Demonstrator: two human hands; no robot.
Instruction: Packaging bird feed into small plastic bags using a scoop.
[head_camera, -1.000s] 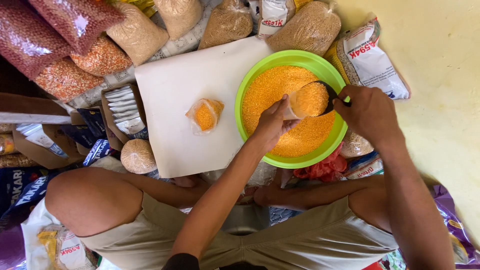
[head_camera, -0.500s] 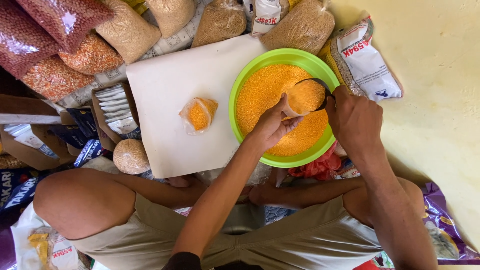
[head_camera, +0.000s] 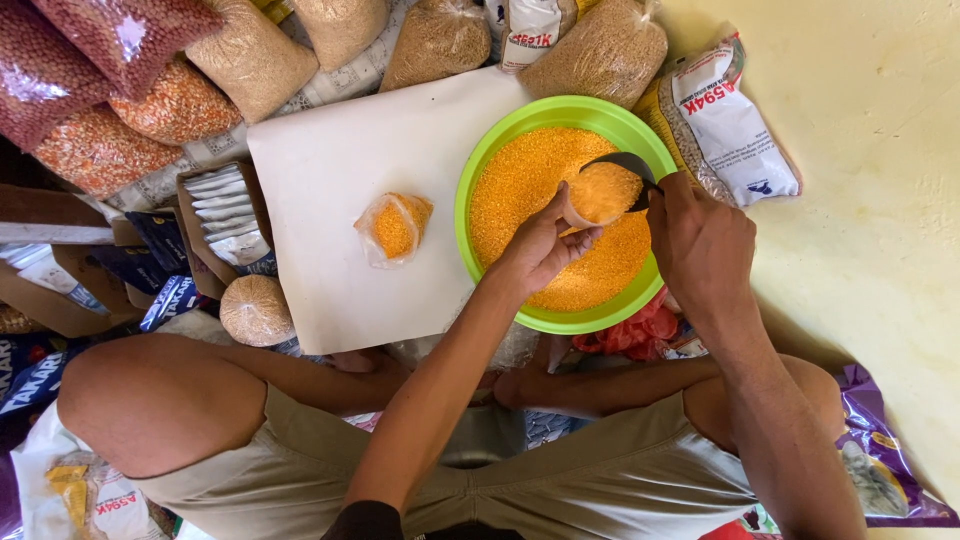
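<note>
From the head view, my right hand is clenched around the handle of a dark scoop heaped with orange lentils, while my left hand pinches a small clear bag open under it, over the green bowl. The bag looks thin, limp and slippery, so I judge its rim the place to hold, and the loose grains will spill easily. A filled bag lies on the white board, among grain sacks by a yellow wall.

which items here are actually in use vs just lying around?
In use:
- left hand holding a small clear bag of orange grain
- right hand holding a dark scoop
- green bowl of orange grain
- filled small bag on the white board

Lying about:
- big grain sacks
- printed white packet
- box of sachets
</note>
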